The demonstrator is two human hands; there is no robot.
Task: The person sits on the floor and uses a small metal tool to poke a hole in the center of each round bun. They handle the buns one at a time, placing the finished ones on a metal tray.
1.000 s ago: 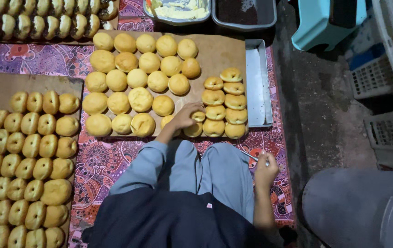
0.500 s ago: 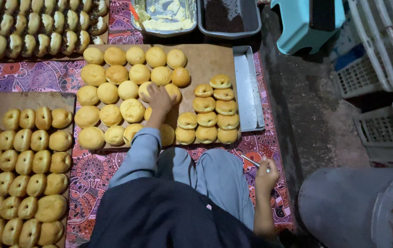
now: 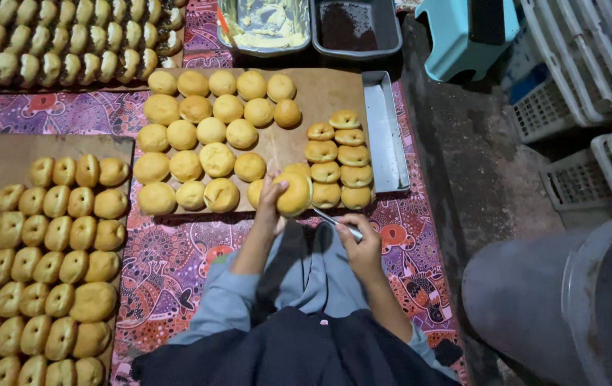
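The patterned purple mat (image 3: 177, 264) covers the floor under me, with a grey barrel (image 3: 570, 300) off its right edge, a teal stool (image 3: 463, 36) and white crates (image 3: 592, 64) beyond. On the mat lies my wooden board (image 3: 327, 93), plain round buns (image 3: 198, 136) filling its left half and finished ones (image 3: 338, 157) stacked along its right edge; a narrow metal tray (image 3: 384, 129) sits just beside that edge, and two tubs, one pale filling (image 3: 266, 25), one dark (image 3: 352, 25), stand past the far edge. At the board's near edge my left hand (image 3: 273, 204) is closed around a bun (image 3: 295, 193), lifted slightly. My right hand (image 3: 363, 246) is clamped on a small metal knife (image 3: 338, 223), tip aimed at the bun. I judge the cut goes best with the bun held steady and the blade kept level through its side, well clear of my fingertips
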